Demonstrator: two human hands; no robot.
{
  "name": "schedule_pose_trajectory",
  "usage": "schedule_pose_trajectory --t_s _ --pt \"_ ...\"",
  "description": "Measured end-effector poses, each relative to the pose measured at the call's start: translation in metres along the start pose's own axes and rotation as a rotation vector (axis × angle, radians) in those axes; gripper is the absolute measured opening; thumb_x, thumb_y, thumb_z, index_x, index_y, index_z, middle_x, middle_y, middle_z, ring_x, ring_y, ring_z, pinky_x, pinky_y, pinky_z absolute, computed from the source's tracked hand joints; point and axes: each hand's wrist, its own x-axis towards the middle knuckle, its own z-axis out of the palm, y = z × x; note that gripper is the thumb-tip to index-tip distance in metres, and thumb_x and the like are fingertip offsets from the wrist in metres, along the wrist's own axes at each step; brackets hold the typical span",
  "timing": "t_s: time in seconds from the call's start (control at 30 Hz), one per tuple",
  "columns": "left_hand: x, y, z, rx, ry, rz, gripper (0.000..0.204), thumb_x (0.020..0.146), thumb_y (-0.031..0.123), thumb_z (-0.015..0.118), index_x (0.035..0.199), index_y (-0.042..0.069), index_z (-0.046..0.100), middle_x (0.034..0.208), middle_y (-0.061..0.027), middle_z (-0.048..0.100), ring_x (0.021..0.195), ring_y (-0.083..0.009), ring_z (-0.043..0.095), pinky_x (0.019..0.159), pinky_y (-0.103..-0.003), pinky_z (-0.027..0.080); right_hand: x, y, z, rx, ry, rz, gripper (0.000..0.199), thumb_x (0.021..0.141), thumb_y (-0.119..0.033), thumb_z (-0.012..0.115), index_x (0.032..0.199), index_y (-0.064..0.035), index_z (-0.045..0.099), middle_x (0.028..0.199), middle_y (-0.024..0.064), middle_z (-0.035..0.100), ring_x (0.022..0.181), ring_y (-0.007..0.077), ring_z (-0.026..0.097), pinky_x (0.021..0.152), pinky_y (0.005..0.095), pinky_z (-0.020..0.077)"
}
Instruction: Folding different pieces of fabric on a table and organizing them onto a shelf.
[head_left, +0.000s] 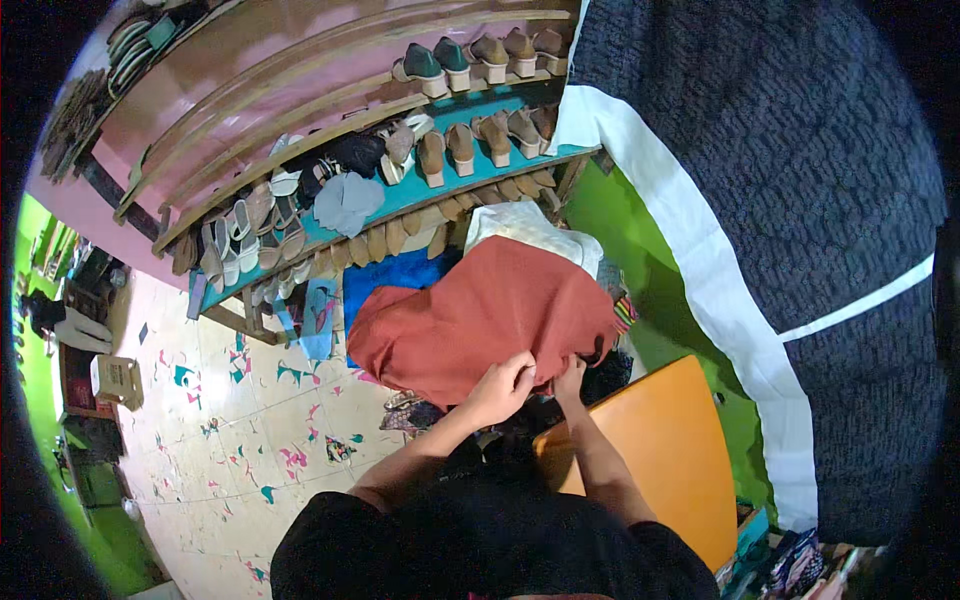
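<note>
A large rust-red sheet of material (480,315) is spread in front of me, over a blue sheet (385,275) and a white patterned one (530,228). My left hand (503,388) is closed on the red sheet's near edge. My right hand (570,380) sits just beside it, fingers tucked under the same edge and partly hidden by the sheet. Both forearms reach up from my dark-sleeved body at the bottom of the view.
Wooden shelves (300,150) along the pink wall carry several rows of sandals and heeled shoes. An orange seat (660,440) stands at my right. A dark textured cloth with white bands (790,200) hangs at the right. The tiled floor (230,420) at left is strewn with scraps.
</note>
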Motion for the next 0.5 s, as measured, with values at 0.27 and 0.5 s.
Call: schedule_pose_trajectory --t_s 0.27,0.5 --pt "-0.022 0.057 -0.012 -0.183 -0.201 0.049 0.021 0.074 0.014 0.061 0.079 0.004 0.043 0.071 -0.0003 0.048 0.068 -0.0052 0.043 0.06 -0.021 0.038 0.089 0.019 -0.039 0.458 0.146 -0.203 0.024 0.076 -0.002 0.043 0.098 0.0017 0.051 0.096 0.0152 0.05 0.086 0.0242 0.051 0.076 0.0327 0.0414" --pt "0.022 -0.027 -0.061 0.68 0.3 -0.124 0.036 0.06 0.016 0.067 0.092 0.007 0.053 0.073 -0.0205 0.058 0.072 -0.036 0.057 0.062 -0.044 0.046 0.167 -0.08 -0.152 0.77 0.14 0.042 0.022 0.077 -0.007 0.041 0.091 0.0008 0.055 0.095 0.0166 0.057 0.084 0.0245 0.055 0.073 0.0333 0.0423"
